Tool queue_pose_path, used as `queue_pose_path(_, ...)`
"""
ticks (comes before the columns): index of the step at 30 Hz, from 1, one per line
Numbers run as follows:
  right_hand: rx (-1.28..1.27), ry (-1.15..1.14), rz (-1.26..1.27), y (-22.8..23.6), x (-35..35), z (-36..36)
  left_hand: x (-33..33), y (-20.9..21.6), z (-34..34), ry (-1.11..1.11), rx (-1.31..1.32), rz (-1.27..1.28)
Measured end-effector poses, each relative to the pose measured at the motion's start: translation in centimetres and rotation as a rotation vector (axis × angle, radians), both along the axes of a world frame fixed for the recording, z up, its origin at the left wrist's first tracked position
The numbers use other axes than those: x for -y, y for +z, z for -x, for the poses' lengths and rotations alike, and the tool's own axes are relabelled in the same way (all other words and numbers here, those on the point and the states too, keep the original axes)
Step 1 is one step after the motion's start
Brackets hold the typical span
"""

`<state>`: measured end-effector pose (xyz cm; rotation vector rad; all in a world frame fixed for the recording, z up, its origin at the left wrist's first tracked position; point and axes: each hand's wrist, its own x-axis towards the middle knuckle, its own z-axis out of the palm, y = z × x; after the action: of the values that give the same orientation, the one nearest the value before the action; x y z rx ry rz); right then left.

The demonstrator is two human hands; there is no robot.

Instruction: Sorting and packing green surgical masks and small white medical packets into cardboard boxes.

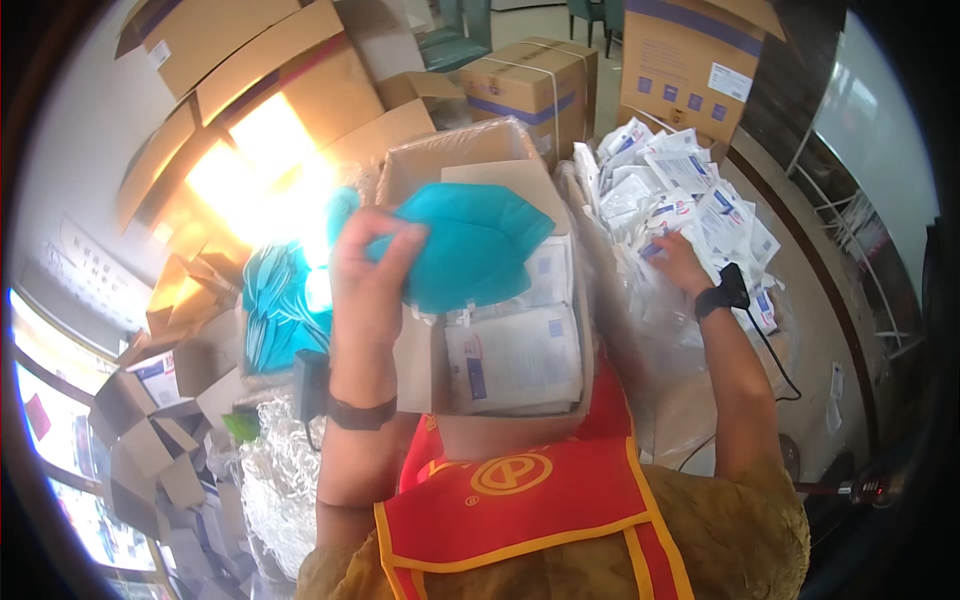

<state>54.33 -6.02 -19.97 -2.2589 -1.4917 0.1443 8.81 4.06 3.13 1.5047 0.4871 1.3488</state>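
Observation:
My left hand pinches a teal folded face mask between thumb and fingers; more than one layer shows. It is held up over an open cardboard box in front of me. Inside that box lie flat white printed packets in stacks. Off to the right, my right hand has its fingers bent onto a white packet in a heap of such packets. How firmly it grips is hard to see. More teal masks fill a container left of my left forearm.
A bundle of white elastic cords sits at the lower left. Open cartons stand at the far left, in strong sunlight. A strapped carton and a tall carton stand behind. A black cable hangs from my right wrist.

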Motion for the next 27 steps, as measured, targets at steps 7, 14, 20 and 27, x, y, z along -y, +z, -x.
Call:
queue_pose_path(7, -0.246, 0.292, -0.391, 18.1, 1.3, 13.7, 1.1, -0.6, 1.0, 0.01, -0.083, -0.057)
queue_pose_path(14, -0.621, 0.636, -0.303, 23.4, 4.3, 26.8, 3.6, -1.9, 0.8, -0.073, -0.018, 0.074)
queue_pose_path(20, -0.738, 0.603, -0.435, 20.5, 7.1, 31.6, 4.4, -4.2, 2.0, 0.176, 0.041, 0.015)
queue_pose_path(27, -0.462, 0.652, -0.48, 19.1, 7.2, 33.5, 7.4, -4.1, 4.4, 0.166, 0.164, 0.203)
